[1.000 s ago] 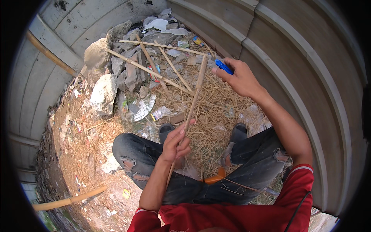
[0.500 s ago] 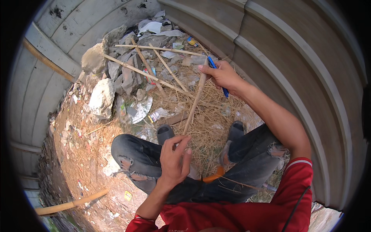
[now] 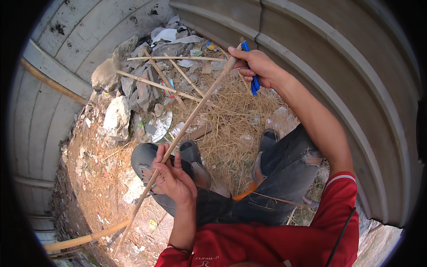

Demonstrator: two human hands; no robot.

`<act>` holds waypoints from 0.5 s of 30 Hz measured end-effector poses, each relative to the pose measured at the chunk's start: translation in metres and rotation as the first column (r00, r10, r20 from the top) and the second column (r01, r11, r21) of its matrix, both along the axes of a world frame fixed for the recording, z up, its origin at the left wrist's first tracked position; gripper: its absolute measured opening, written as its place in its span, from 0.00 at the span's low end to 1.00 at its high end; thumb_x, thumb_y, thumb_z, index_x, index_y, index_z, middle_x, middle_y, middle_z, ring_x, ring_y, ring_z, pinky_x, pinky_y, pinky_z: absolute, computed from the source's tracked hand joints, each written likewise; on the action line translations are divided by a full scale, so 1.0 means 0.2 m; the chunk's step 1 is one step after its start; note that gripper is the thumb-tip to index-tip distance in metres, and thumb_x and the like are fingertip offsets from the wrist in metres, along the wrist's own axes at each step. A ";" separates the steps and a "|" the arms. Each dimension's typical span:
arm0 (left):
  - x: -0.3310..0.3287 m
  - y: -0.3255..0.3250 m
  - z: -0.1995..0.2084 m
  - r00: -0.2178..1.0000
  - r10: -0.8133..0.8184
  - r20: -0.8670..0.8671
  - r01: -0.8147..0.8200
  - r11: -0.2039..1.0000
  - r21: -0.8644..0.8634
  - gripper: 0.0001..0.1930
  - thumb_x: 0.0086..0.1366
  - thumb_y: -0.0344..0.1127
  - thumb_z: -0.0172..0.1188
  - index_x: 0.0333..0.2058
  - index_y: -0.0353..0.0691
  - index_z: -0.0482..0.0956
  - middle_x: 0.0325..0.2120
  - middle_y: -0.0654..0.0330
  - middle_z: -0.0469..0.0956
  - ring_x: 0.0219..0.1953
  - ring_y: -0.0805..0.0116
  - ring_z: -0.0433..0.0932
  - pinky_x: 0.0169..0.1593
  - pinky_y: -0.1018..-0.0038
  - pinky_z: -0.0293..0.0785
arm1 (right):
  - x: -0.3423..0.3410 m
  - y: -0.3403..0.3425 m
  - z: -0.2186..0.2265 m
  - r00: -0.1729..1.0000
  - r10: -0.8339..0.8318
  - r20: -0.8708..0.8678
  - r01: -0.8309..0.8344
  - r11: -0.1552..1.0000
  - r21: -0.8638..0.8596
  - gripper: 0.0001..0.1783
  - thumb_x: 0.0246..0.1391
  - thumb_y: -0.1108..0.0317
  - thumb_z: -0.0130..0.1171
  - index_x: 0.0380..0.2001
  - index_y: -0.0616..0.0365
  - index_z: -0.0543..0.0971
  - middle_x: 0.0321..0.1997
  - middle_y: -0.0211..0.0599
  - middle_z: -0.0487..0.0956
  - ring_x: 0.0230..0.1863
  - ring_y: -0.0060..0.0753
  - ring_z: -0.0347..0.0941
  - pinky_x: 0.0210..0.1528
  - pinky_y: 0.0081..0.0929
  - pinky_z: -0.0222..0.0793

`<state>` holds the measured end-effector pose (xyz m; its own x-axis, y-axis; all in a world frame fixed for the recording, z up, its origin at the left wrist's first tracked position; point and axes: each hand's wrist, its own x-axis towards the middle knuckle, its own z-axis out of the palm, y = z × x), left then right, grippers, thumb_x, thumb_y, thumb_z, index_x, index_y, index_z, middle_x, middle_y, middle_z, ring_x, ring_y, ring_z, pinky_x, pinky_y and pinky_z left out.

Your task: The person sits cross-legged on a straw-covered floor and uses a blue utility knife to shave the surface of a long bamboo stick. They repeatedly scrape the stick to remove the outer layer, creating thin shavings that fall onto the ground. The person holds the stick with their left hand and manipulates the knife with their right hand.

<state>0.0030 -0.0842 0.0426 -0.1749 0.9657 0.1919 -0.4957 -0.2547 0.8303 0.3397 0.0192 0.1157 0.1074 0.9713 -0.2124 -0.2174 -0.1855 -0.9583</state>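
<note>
Here I have the long stick [image 3: 192,119] slanting across the view, right hand [image 3: 259,64] up top, its fingers closed on the upper end and a blue tool [image 3: 255,85] together. Lower down, my left hand [image 3: 175,179] has it lightly between thumb and part-spread fingers, and straw [image 3: 233,138] covers the ground between the feet.

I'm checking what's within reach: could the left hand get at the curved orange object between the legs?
Probably yes: the curved orange object looks close and partly exposed. But a long tan wooden stick lies across the left hand, which would have to cross the dark-jeaned left leg.
</note>
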 end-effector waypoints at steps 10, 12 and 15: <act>-0.09 0.43 0.33 0.761 0.016 -0.649 0.127 0.977 0.173 0.10 0.74 0.31 0.55 0.45 0.27 0.77 0.39 0.46 0.84 0.44 0.63 0.85 0.49 0.71 0.85 | 0.72 -0.65 -0.38 0.571 -0.326 0.753 0.458 0.888 0.037 0.33 0.60 0.35 0.56 0.39 0.59 0.83 0.23 0.34 0.79 0.24 0.22 0.70 0.29 0.26 0.64; -0.04 0.50 0.25 0.721 -0.055 -0.691 0.178 0.978 0.108 0.09 0.74 0.29 0.56 0.46 0.27 0.77 0.38 0.49 0.85 0.41 0.68 0.85 0.48 0.75 0.83 | 0.72 -0.99 -0.69 0.692 -0.216 0.689 0.472 0.857 -0.205 0.30 0.64 0.39 0.52 0.39 0.59 0.82 0.24 0.33 0.78 0.21 0.22 0.66 0.29 0.26 0.62; 0.06 0.58 0.11 0.633 -0.088 -0.769 0.202 0.978 0.055 0.09 0.73 0.28 0.57 0.45 0.27 0.78 0.37 0.52 0.85 0.38 0.73 0.84 0.45 0.77 0.81 | 0.40 -1.55 -1.24 0.897 -0.044 0.440 0.322 0.749 -0.579 0.31 0.64 0.41 0.53 0.41 0.63 0.82 0.28 0.36 0.81 0.23 0.24 0.70 0.24 0.26 0.64</act>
